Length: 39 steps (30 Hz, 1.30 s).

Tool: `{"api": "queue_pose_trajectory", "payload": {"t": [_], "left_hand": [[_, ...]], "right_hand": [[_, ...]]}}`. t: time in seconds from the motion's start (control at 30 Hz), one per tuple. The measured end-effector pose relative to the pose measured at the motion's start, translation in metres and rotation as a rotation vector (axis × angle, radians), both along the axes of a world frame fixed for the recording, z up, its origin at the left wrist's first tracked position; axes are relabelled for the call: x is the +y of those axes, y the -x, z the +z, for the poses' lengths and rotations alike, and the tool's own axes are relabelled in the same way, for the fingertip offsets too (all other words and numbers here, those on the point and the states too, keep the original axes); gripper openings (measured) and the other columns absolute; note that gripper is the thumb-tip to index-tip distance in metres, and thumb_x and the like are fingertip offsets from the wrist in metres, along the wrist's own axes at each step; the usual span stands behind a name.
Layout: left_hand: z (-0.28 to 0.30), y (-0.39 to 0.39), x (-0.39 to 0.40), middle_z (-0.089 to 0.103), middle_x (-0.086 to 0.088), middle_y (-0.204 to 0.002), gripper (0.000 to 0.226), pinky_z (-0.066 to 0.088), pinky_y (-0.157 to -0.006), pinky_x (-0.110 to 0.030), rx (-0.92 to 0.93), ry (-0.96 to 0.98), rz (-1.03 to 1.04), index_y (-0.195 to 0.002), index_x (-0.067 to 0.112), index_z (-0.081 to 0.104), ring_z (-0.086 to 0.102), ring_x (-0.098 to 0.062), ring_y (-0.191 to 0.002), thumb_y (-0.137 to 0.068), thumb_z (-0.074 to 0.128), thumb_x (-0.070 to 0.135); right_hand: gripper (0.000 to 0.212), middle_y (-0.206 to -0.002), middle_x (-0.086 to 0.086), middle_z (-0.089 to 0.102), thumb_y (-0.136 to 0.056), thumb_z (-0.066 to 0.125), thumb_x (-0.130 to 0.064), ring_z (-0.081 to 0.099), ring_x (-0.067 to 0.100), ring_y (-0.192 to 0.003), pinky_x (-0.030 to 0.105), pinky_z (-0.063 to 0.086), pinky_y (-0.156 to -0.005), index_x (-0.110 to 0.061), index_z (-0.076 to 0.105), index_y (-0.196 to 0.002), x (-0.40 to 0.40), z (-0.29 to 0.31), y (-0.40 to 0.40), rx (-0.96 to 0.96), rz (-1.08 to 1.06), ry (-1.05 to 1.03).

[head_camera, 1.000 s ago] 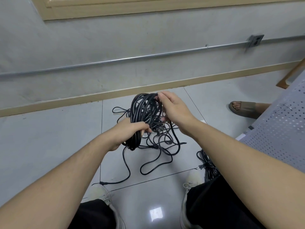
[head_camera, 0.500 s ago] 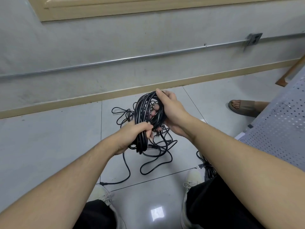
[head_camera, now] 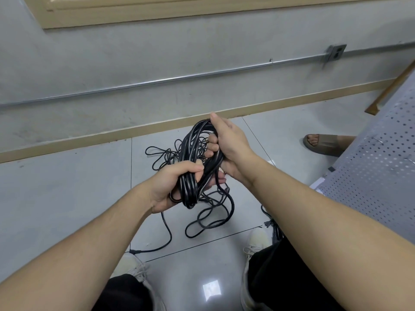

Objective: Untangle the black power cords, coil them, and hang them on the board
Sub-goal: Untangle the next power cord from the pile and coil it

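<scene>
Coil of black power cords (head_camera: 193, 167) held above the floor (head_camera: 67, 198), between both our hands. Left hand (head_camera: 173, 185) fisted round its lower loops; right hand (head_camera: 229, 144) wrapped over the top and far side, fingers curled in. Cord looks rubbery, smooth, limp; we judge it light but springy, best gripped across the whole bundle. Loose tangle (head_camera: 208, 212) trails onto glossy grey tile. Perforated board (head_camera: 370, 171) stands to our right.

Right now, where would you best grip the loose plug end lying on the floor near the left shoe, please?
Probably by the thick moulded plug, pinched from above: it lies flat on the tile, clear of the tangle, with its cord trailing up toward the bundle in the left hand.
</scene>
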<state>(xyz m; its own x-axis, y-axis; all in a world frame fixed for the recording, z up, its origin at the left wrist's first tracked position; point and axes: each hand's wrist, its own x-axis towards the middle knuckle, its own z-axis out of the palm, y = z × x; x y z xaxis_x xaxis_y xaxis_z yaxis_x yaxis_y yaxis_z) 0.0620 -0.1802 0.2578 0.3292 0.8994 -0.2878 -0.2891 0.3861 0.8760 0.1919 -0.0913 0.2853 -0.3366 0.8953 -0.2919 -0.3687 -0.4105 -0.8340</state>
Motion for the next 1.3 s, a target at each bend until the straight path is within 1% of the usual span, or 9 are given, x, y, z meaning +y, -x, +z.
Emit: {"api": "queue_pose_trajectory", "payload": {"t": [0.1, 0.3, 0.47, 0.63, 0.77, 0.9, 0.97, 1.1, 1.3], "left_hand": [[-0.001, -0.007, 0.002, 0.066, -0.013, -0.095, 0.032, 0.054, -0.099, -0.051, -0.070, 0.026, -0.019, -0.058, 0.010, 0.055, 0.069, -0.031, -0.089, -0.088, 0.053, 0.020], [-0.007, -0.016, 0.001, 0.057, -0.002, -0.087, 0.026, 0.056, -0.062, -0.034, -0.011, 0.042, 0.061, -0.063, 0.016, 0.054, 0.049, -0.014, -0.064, -0.088, 0.058, 0.024], [0.000, -0.013, 0.012, 0.065, -0.001, -0.074, 0.039, 0.051, -0.058, -0.027, 0.028, 0.025, 0.415, -0.067, 0.019, 0.062, 0.062, -0.013, -0.058, -0.104, 0.051, 0.026], [0.004, 0.004, 0.024, 0.059, 0.000, -0.066, 0.026, 0.047, -0.055, -0.026, 0.068, 0.019, 0.701, -0.082, 0.020, 0.058, 0.060, -0.018, -0.063, -0.101, 0.058, 0.037], [0.007, 0.015, 0.026, 0.057, 0.007, -0.066, 0.024, 0.047, -0.062, -0.028, -0.030, -0.061, 0.835, -0.081, 0.020, 0.058, 0.054, -0.009, -0.057, -0.103, 0.060, 0.032], [0.005, 0.019, 0.028, 0.052, 0.007, -0.069, 0.018, 0.046, -0.061, -0.028, 0.063, -0.109, 0.920, -0.085, 0.022, 0.059, 0.052, -0.010, -0.063, -0.102, 0.061, 0.026], [0.007, 0.021, 0.029, 0.051, 0.008, -0.072, 0.018, 0.044, -0.067, -0.028, 0.176, -0.124, 1.008, -0.083, 0.025, 0.059, 0.050, -0.010, -0.069, -0.100, 0.064, 0.026], [0.011, 0.046, 0.030, 0.054, 0.012, -0.080, 0.018, 0.043, -0.071, -0.021, 0.376, -0.033, 1.227, -0.081, 0.026, 0.057, 0.050, -0.005, -0.075, -0.096, 0.066, 0.028], [-0.010, 0.066, 0.021, 0.060, 0.009, -0.085, 0.010, 0.040, -0.074, -0.026, 0.721, 0.061, 0.814, -0.089, 0.024, 0.064, 0.053, -0.013, -0.087, -0.095, 0.071, 0.030]], "right_hand": [[0.019, -0.051, -0.002, 0.036, -0.103, 0.060, -0.035, 0.031, 0.010, -0.039, 0.021, 0.033, -0.038, -0.017, 0.052, -0.103, 0.002, 0.000, 0.000, 0.014, -0.004, 0.000], [0.035, -0.063, 0.001, 0.057, -0.104, 0.053, -0.047, 0.049, 0.014, -0.046, 0.025, 0.044, -0.044, -0.015, 0.055, -0.117, 0.002, -0.006, -0.001, -0.137, 0.070, -0.082], [0.058, -0.066, 0.000, 0.060, -0.101, 0.030, -0.069, 0.050, 0.014, -0.046, 0.023, 0.042, -0.048, -0.019, 0.055, -0.116, -0.010, -0.015, 0.003, -0.279, 0.241, 0.021], [0.090, -0.097, 0.012, 0.073, -0.092, 0.012, -0.084, 0.066, 0.027, -0.091, 0.038, 0.048, -0.089, -0.015, 0.067, -0.111, -0.020, -0.026, 0.006, -0.420, 0.588, 0.051], [0.081, -0.090, 0.008, 0.074, -0.094, 0.025, -0.081, 0.073, 0.024, -0.096, 0.041, 0.051, -0.100, -0.011, 0.063, -0.110, -0.024, -0.025, 0.009, -0.318, 0.694, 0.106], [0.042, -0.063, 0.001, 0.049, -0.102, 0.050, -0.056, 0.056, 0.016, -0.054, 0.029, 0.056, -0.064, -0.014, 0.049, -0.096, -0.029, -0.021, 0.015, -0.256, 0.650, 0.100], [0.035, -0.061, -0.002, 0.046, -0.100, 0.057, -0.050, 0.038, 0.010, -0.045, 0.021, 0.035, -0.042, -0.017, 0.049, -0.094, -0.030, -0.019, 0.009, -0.509, 0.681, -0.083], [0.034, -0.069, -0.002, 0.053, -0.099, 0.062, -0.047, 0.042, 0.011, -0.052, 0.023, 0.036, -0.048, -0.021, 0.051, -0.080, -0.029, -0.024, -0.012, -0.981, 0.832, -0.593], [0.025, -0.056, -0.011, 0.041, -0.102, 0.060, -0.034, 0.034, 0.009, -0.051, 0.024, 0.028, -0.051, -0.021, 0.069, -0.082, -0.013, -0.021, -0.021, -0.656, 0.637, -0.506]]}}
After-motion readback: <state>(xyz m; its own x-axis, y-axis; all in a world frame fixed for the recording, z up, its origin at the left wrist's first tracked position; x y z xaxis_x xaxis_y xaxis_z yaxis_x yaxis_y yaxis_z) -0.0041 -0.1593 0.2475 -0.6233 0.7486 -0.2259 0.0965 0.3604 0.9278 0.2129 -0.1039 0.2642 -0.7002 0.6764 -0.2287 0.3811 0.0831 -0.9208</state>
